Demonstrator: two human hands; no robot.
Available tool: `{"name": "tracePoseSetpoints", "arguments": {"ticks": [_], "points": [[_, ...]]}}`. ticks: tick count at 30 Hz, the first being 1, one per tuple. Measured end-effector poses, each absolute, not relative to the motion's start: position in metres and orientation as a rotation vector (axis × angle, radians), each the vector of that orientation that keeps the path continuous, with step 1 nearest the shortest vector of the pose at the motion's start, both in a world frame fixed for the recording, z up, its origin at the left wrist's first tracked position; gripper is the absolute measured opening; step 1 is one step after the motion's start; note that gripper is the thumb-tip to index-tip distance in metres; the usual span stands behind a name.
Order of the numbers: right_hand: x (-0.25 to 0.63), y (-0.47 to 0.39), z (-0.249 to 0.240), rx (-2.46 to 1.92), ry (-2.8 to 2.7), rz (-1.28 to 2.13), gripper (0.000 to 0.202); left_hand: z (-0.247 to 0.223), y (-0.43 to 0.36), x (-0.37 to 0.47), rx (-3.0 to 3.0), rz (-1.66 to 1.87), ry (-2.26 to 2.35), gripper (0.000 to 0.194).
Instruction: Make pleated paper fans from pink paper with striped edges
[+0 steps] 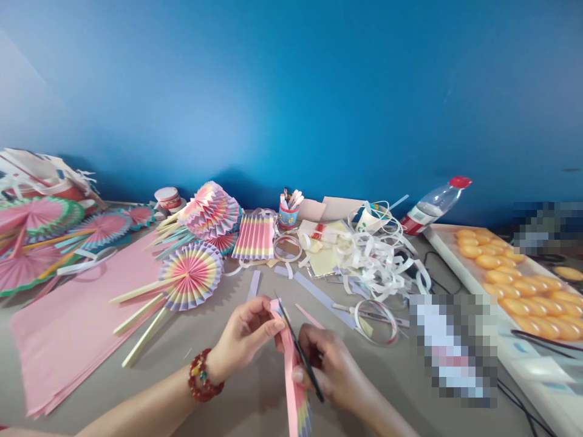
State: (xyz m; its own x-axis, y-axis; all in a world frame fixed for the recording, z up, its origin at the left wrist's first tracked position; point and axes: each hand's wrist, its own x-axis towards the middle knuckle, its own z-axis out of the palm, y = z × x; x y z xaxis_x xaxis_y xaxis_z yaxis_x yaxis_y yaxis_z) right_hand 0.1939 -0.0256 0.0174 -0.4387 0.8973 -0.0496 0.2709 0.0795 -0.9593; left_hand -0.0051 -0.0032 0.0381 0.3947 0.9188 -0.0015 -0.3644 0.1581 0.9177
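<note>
My left hand [249,334], with a red bead bracelet at the wrist, pinches the upper end of a folded pink paper strip [290,388]. Pastel pleats show along the strip's lower right side. In my right hand [325,367] is a dark, thin tool [306,358], like a blade or scissors, slanting across the strip near its top; its exact form is partly hidden by my fingers. A round pleated paper fan [189,276] with pale sticks lies to the left of my hands.
Pink sheets [77,321] lie at the left below more paper fans [102,229]. Behind my hands are a pen cup [288,215], a pleated paper piece [255,237] and curled white strips [376,261]. A red-capped bottle [432,206] leans beside a tray of yellow items [432,233].
</note>
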Motion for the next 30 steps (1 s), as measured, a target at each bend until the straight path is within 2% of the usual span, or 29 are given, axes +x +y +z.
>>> {"name": "tracePoseSetpoints", "arguments": {"ticks": [15,22,30], "points": [[0.191,-0.024,0.016,-1.165,-1.741,1.349,0.058,0.038,-0.002,-0.005,1.003,1.025,0.675,0.018],[0.191,-0.022,0.014,-1.189,-1.742,1.229,0.057,0.036,-0.002,-0.005,1.016,1.020,0.680,0.018],[0.211,-0.001,0.029,-1.421,-1.738,0.989,0.030,0.025,0.002,-0.006,0.935,1.056,0.620,0.016]]}}
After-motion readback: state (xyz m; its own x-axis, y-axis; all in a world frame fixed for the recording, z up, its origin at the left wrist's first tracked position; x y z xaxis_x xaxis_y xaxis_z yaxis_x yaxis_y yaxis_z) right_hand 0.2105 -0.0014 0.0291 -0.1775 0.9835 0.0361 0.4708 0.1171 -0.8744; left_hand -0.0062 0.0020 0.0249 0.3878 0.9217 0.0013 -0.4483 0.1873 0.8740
